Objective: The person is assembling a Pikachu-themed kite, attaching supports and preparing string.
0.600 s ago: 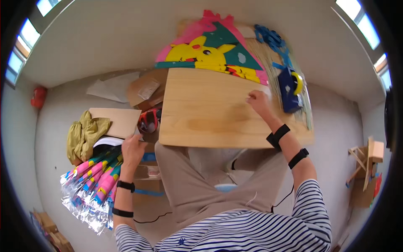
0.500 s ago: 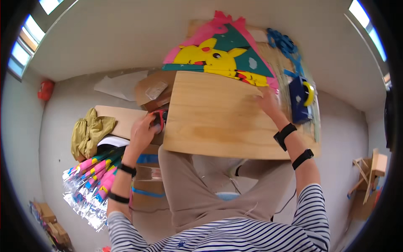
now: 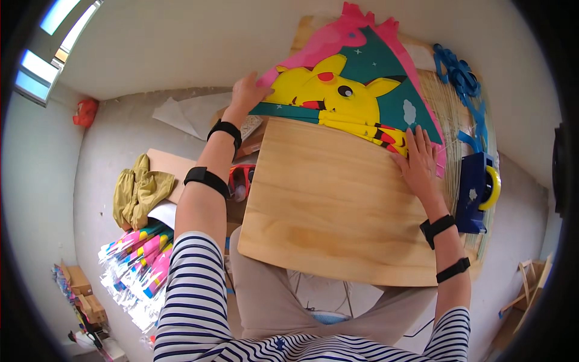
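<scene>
A stack of triangular kite sheets (image 3: 386, 66), pink and green with a yellow cartoon animal, lies across the far part of the wooden board (image 3: 338, 199). My left hand (image 3: 247, 95) is at the left corner of the stack, its fingers closed on the sheet's edge. My right hand (image 3: 421, 169) rests at the lower right corner, fingers spread, the fingertips over the printed sheet. Between the two hands the near edge of the stack looks gathered in folds.
Right of the board are thin sticks (image 3: 445, 96), blue ribbon (image 3: 458, 72) and a blue tape dispenser (image 3: 473, 193) with yellow tape. At left lie a red-handled tool (image 3: 242, 178), olive cloth (image 3: 142, 192) and several bundled kites (image 3: 142, 256) with silvery tails.
My left hand has left the red-handled tool beside the board and moved forward to the kite sheet's left corner. My right hand has spread its fingers on the right corner.
</scene>
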Demonstrator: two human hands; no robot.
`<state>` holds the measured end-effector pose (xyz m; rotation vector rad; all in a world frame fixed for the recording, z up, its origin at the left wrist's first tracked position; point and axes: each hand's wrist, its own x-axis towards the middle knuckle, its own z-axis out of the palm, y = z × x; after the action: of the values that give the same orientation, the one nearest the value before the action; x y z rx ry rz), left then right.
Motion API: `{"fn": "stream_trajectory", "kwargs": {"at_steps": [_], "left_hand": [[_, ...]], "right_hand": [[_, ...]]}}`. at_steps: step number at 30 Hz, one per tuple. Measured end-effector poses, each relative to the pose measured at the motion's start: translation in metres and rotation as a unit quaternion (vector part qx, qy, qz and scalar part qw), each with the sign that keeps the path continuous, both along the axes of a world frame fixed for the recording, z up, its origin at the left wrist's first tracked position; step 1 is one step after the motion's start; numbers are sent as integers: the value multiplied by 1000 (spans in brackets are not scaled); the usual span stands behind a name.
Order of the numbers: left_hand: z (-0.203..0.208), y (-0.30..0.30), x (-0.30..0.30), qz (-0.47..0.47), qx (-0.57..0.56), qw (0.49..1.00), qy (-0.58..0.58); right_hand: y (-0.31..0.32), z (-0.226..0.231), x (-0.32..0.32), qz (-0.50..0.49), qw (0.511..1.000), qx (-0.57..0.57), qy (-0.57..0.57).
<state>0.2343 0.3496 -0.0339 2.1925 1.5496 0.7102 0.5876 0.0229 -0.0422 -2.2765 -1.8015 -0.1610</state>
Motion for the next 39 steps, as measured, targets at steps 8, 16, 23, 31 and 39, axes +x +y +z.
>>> {"fn": "stream_trajectory", "kwargs": {"at_steps": [8, 16, 23, 31, 39], "left_hand": [[9, 20, 21, 36, -1, 999, 4], [34, 0, 39, 48, 99, 988, 112], [61, -12, 48, -29, 327, 920, 215], [125, -172, 38, -29, -93, 897, -432], [52, -385, -26, 21, -434, 721, -540]], "right_hand": [[-1, 5, -2, -8, 1000, 16, 1], [0, 3, 0, -8, 999, 21, 25], [-2, 5, 3, -18, 999, 0, 49], [-29, 47, -57, -37, 895, 118, 428], [-85, 40, -162, -193, 410, 20, 891]]}}
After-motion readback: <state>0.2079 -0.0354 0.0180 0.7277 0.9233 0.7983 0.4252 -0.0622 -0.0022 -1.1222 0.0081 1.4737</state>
